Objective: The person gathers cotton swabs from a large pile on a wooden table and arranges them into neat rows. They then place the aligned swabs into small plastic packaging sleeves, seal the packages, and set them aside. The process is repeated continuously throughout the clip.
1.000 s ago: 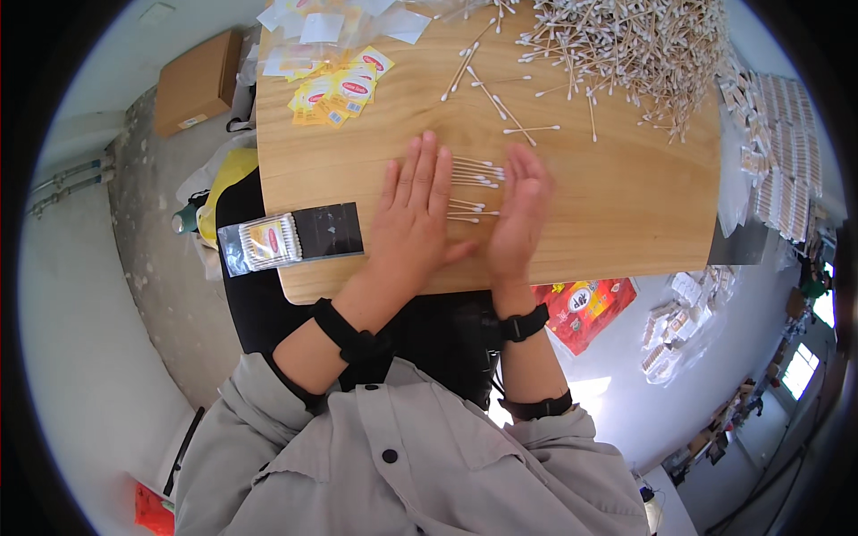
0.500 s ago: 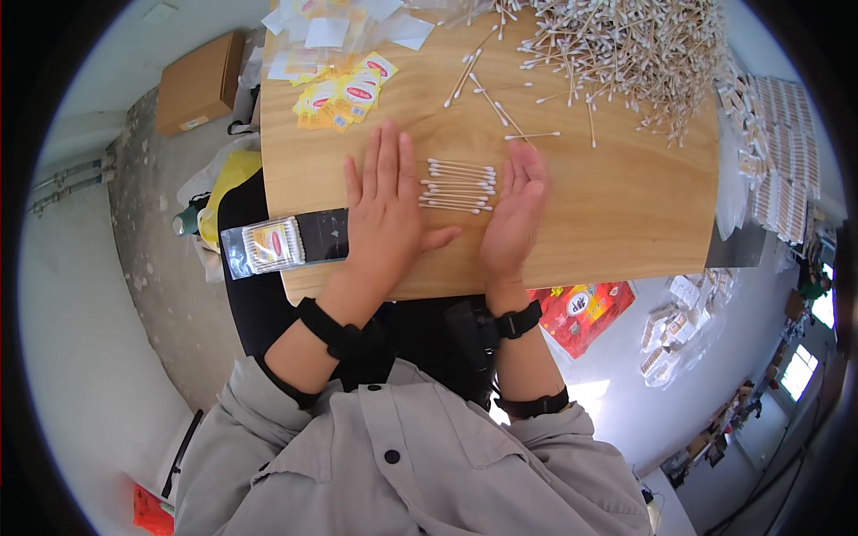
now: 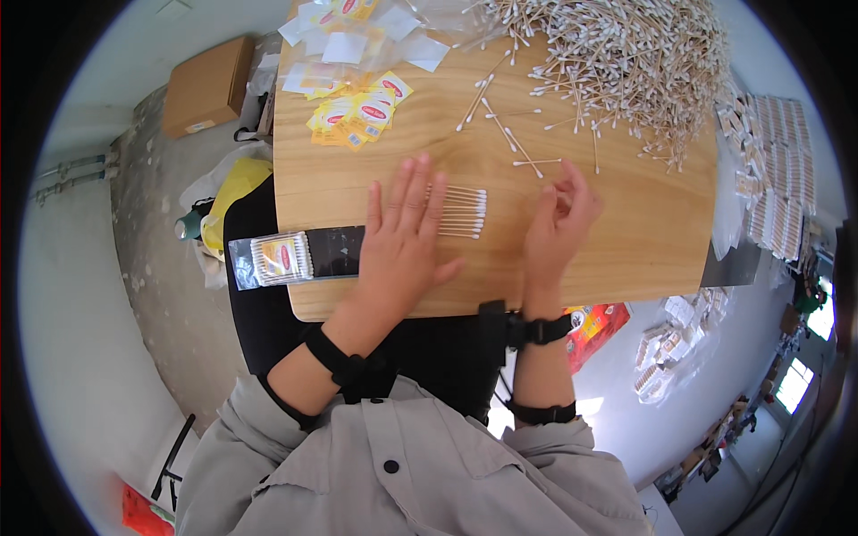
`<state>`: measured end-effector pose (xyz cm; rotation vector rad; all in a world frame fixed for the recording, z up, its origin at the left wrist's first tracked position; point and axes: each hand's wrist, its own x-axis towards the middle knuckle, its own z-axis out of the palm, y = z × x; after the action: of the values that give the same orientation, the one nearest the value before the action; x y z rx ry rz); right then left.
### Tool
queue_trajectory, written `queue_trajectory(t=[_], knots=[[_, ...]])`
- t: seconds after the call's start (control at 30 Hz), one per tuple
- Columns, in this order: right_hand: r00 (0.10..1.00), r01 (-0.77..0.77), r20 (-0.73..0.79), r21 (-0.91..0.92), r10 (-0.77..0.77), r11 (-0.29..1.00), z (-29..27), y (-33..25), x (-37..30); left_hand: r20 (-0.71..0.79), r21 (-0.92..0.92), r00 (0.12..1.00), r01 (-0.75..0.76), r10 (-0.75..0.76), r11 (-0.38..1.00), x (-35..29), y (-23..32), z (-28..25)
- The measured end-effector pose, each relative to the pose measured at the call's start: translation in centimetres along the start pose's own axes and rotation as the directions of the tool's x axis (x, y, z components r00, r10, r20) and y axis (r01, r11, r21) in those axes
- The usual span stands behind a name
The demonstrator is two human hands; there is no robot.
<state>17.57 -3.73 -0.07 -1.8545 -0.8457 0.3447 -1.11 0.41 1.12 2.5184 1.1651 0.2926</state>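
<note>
A row of several cotton swabs [image 3: 462, 211] lies side by side on the wooden table, their right tips nearly level. My left hand [image 3: 402, 241] rests flat with outstretched fingers over the row's left ends, which it hides. My right hand [image 3: 561, 232] is to the right of the row, apart from it, with half-curled fingers and nothing seen between them. One fingertip is close to a loose cotton swab [image 3: 536, 163]; I cannot tell whether they touch. Left of my left hand, a clear packet of cotton swabs [image 3: 282, 258] lies on a black strip [image 3: 336, 252].
A large heap of cotton swabs [image 3: 635, 62] covers the table's far right. Yellow printed cards [image 3: 362, 114] and clear plastic bags [image 3: 349, 46] lie at the far left. Stacked swab packs [image 3: 779, 170] stand beyond the table's right edge. A cardboard box [image 3: 210, 85] sits on the floor.
My right hand has moved right, away from the row, and its fingers have curled. My left hand now covers the row's left ends, and the right tips are more even.
</note>
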Motion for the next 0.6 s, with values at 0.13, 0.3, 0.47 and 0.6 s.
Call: queue_trajectory(t=[0.13, 0.3, 0.47, 0.6], knots=[[0.935, 0.35, 0.106, -0.423, -0.337, 0.836, -2.2, 2.9, 4.4, 0.089, -0.001, 0.996, -0.024, 0.024, 1.0, -0.4, 1.1, 0.8], [0.951, 0.293, 0.19, -0.287, -0.246, 0.912, -2.9, 2.8, 5.0, 0.117, 0.007, 0.993, -0.034, 0.033, 0.999, -0.3, 1.2, 0.5], [0.961, 0.169, 0.244, -0.151, -0.129, 0.974, -1.5, -0.8, 2.9, 0.101, 0.015, 0.994, -0.035, 0.033, 0.999, -0.8, 0.9, 0.9], [0.893, 0.306, 0.397, -0.188, -0.213, 0.933, 0.9, -1.9, 0.6, 0.083, 0.025, 0.996, -0.041, 0.038, 0.999, -0.9, 1.1, 1.3]])
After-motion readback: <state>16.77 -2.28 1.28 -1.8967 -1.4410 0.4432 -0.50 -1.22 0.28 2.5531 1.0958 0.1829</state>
